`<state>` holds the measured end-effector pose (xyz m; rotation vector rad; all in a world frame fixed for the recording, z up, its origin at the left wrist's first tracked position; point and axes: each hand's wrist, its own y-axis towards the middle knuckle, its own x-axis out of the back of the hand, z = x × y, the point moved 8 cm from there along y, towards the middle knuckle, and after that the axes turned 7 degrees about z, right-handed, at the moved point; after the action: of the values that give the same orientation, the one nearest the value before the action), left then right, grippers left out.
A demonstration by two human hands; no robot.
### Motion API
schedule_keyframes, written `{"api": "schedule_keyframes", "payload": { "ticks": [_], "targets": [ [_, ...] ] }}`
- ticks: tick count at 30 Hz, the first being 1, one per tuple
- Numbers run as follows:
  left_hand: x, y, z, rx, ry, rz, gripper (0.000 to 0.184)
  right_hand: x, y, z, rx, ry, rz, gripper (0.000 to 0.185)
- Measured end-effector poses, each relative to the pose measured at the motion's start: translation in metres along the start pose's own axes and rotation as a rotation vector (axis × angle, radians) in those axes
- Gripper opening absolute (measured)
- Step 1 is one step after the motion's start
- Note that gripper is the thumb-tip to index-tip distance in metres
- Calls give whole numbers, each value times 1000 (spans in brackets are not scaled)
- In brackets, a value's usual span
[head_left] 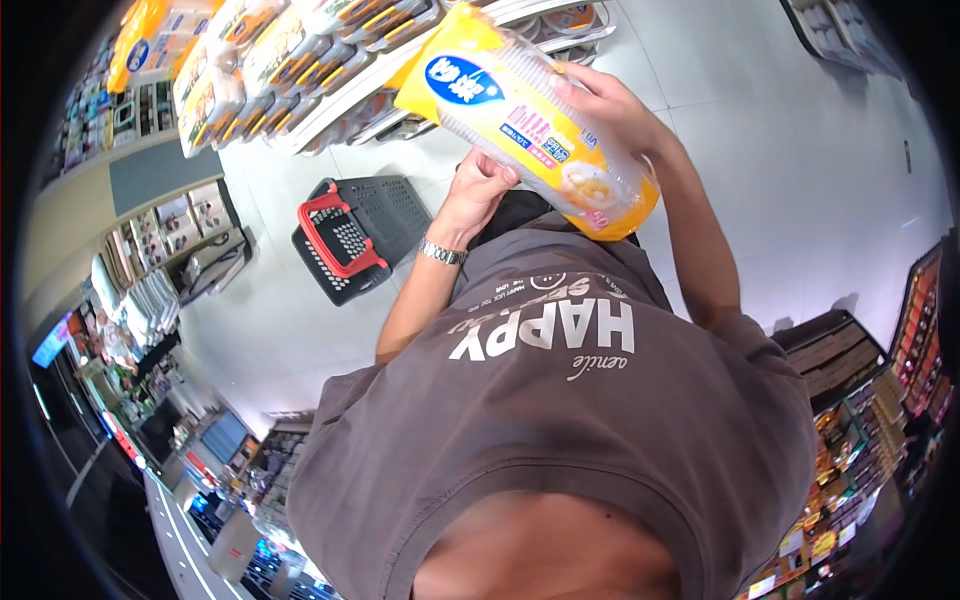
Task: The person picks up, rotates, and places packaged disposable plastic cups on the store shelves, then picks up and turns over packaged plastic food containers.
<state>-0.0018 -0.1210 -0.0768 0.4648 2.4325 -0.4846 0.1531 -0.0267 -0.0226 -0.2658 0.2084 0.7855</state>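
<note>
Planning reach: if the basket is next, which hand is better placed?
Likely the left hand: nearer the basket. Both hands are on the yellow pack, the right hand on the side away from the basket.

White "HAPPY" lettering point(545, 332) marks the grey-brown short-sleeved T-shirt point(560, 430); a silver link band point(443, 252) circles the left wrist point(453, 230).
</note>
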Motion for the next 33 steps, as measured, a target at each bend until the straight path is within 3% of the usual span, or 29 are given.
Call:
{"api": "schedule_keyframes", "payload": {
  "ticks": [4, 13, 16, 19, 26, 30, 33],
  "targets": [
    [11, -4, 1, 21, 85, -23, 57, 3, 14, -2, -35, -258, 24, 51],
    [36, -19, -5, -20, 91, -99, 49, -16, 49, -12, -98, -229, 114, 50],
    [69, -30, -15, 51, 114, -230, 48, -28, 75, -4, -34, -447, -2, 47],
    [75, -35, -53, -20, 216, -301, 48, -45, 92, 14, 22, -523, -76, 46],
    [102, -43, -122, -34, 290, -337, 38, -70, 127, 25, 7, -233, -73, 59],
    [105, -42, -166, -184, 290, -254, 28, -64, 146, 4, 18, 376, 77, 56],
    [109, -41, -192, -219, 268, -163, 25, -68, 159, -34, -155, 806, 150, 61]
  ]
}}
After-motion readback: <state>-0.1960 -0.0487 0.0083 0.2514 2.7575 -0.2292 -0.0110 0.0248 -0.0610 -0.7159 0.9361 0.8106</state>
